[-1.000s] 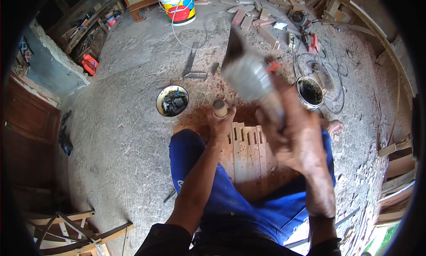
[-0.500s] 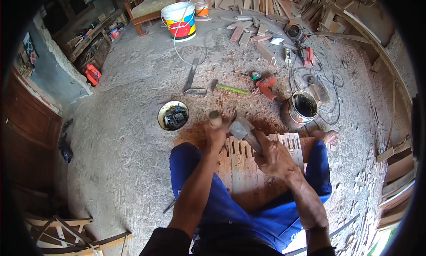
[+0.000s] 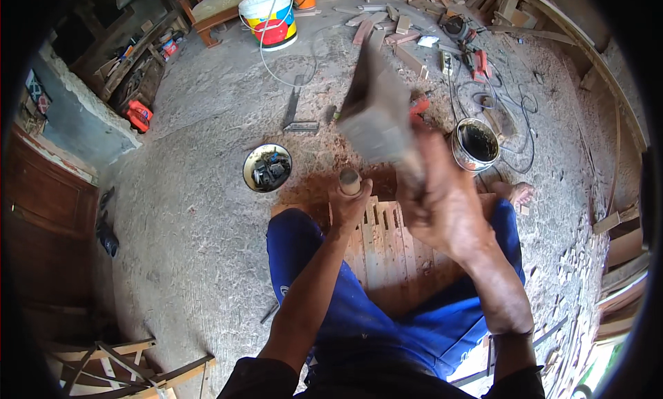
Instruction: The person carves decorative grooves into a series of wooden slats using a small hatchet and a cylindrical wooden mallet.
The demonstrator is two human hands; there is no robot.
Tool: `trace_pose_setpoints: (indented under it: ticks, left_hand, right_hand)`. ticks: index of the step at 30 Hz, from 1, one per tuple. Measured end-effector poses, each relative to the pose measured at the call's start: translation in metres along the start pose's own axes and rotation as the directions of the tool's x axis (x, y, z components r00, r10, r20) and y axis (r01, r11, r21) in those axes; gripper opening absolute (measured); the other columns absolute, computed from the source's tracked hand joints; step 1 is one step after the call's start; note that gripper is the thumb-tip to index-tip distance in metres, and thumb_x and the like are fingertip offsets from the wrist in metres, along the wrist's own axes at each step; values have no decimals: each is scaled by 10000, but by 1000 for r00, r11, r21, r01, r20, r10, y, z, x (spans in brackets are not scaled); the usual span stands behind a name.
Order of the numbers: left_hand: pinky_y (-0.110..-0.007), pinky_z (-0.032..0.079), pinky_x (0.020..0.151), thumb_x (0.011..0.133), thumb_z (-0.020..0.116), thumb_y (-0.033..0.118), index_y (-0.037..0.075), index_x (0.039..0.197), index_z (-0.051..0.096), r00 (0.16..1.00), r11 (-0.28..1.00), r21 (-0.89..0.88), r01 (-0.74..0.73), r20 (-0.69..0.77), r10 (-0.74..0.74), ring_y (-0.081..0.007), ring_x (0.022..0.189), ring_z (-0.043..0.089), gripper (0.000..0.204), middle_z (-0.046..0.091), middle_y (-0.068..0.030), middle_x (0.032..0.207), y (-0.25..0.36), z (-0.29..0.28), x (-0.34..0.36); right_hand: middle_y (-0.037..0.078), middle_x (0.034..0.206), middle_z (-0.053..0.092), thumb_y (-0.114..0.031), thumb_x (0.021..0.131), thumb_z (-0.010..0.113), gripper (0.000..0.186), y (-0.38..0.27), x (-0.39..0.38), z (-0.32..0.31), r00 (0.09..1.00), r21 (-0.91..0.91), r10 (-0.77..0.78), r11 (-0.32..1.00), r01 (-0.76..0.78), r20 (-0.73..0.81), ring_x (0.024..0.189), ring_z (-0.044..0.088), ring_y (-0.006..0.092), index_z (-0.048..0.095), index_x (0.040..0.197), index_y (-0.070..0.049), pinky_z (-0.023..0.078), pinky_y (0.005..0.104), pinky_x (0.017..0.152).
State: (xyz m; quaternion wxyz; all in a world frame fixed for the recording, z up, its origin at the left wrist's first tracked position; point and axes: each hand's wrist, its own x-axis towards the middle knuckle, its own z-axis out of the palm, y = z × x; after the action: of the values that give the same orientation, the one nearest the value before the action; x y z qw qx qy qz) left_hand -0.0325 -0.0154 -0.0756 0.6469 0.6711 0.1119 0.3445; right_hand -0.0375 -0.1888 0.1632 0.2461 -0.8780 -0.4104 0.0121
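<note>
My right hand (image 3: 449,205) is closed round the handle of a hatchet (image 3: 383,122), raised and slightly blurred above the work. Below and to its left, my left hand (image 3: 349,205) grips the upright round wooden handle of a chisel (image 3: 350,181); its blade is hidden beneath the hand. Several wooden slats (image 3: 376,268) lie side by side between my legs, with narrow slots cut near their far ends. The hatchet and my right arm cover the slats' right part.
A bowl of dark metal bits (image 3: 268,169) stands left of the slats. On the right is a dark-filled tin (image 3: 475,145), with cables (image 3: 525,126) beyond it. A metal square (image 3: 300,116) lies ahead. Farther off are a colourful bucket (image 3: 269,22) and wood offcuts (image 3: 407,36).
The hatchet has risen from beside the chisel toward me, and my right hand has lifted with it. My left hand has shifted slightly right, still holding the chisel. The view has tilted a little.
</note>
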Motion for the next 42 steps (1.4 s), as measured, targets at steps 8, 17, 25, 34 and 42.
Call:
trace_pose_setpoints:
  ticks: [8,17,25,34,42]
  left_hand:
    - [-319,535,618,809,762,15,59,877,647,993,982,167,-94,84,81,-139,686,670,141,683,-26,764,44,-18,-23]
    - [-345,541,649,858,796,208,42,977,595,976,770,621,-146,-35,213,-213,718,691,286,701,-100,806,154,-102,83]
    - [-566,504,852,871,605,163,48,1151,438,812,219,963,156,1,-583,-456,1006,655,346,675,-265,1022,-45,-272,-50]
    - [-552,511,857,806,684,180,82,1250,504,890,287,954,90,52,-453,-428,1126,610,488,633,-233,1185,-83,-280,-170]
    - [-473,483,985,870,679,312,61,1450,428,870,481,872,86,169,-463,-398,1230,575,680,558,-230,1377,-94,-278,-235]
  right_hand:
    - [320,863,678,-83,805,637,662,58,-38,59,953,136,196,963,-232,232,770,678,489,389,1416,-30,555,563,707]
    - [290,1046,680,-297,922,622,671,122,-118,178,876,-127,476,876,-464,81,893,676,473,352,1507,-112,539,573,765]
    - [262,1013,678,-424,959,608,576,134,-142,196,884,-242,446,881,-406,140,858,670,485,433,1441,-162,525,583,720]
    - [270,1073,673,-531,974,528,545,138,-138,193,835,-262,521,843,-470,179,867,662,517,447,1396,-196,517,614,738]
    - [236,1131,668,-536,980,488,646,138,-138,193,808,-223,532,845,-486,252,889,690,448,356,1524,-214,542,560,788]
